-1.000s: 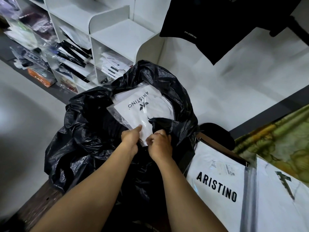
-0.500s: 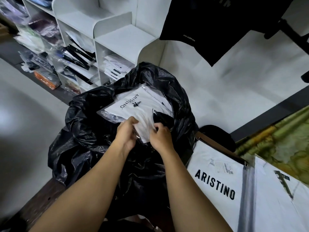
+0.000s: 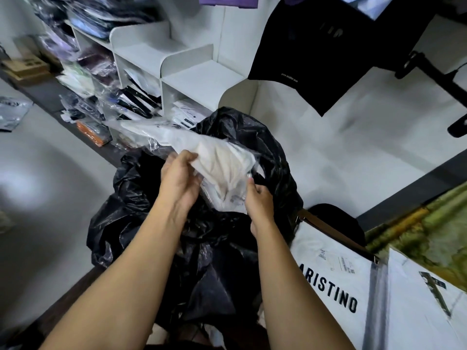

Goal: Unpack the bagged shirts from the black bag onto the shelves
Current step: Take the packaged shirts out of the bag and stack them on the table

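White bagged shirt [image 3: 222, 165] gripped by left hand [image 3: 179, 179], right hand [image 3: 260, 199]; packet [image 3: 328, 263] reads ARISTINO.

Glossy crinkled plastic black bag [image 3: 265, 147], clear shiny film over white cloth shirt [image 3: 222, 162].

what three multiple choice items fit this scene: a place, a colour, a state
1. Where is the clear-wrapped white folded shirt? A) held above the crinkled black plastic bag B) buried inside it C) on a shelf
2. What colour is the hanging cloth garment at upper right? A) red B) black C) yellow
3. What is the left hand doing? A) hanging idle B) pressing flat on the bag C) gripping the shirt's wrap

Answers: 1 A, it is lifted over the bag's mouth; 2 B, plainly black; 3 C, fingers curl round the wrap's edge.
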